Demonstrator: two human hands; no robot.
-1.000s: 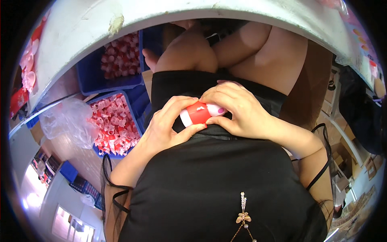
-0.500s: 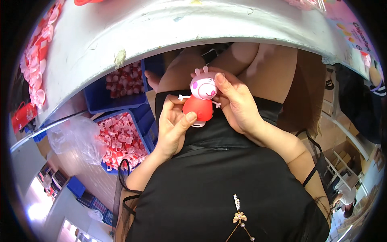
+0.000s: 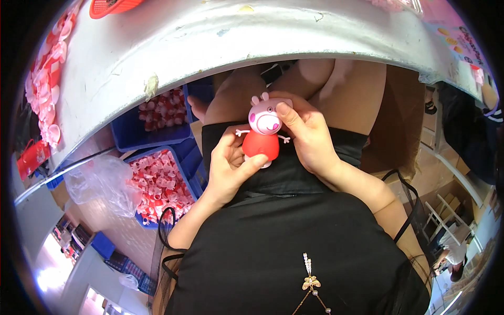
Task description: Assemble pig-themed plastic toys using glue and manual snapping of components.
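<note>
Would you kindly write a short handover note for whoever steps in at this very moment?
Left hand: grip on the red body of the pig toy figure, held over the lap.
Right hand: thumb and fingers on the toy's pink head.
Done: head sits on the body, figure looks whole.
Left: whether the head is fully seated cannot be told. Blue bins of red and pink parts stand on the floor to the left.

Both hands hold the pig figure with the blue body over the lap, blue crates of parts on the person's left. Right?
Not quite: the pig figure's body is red, not blue. The head view shows the left hand and right hand holding it over the lap, with the blue crates on the person's left.
</note>
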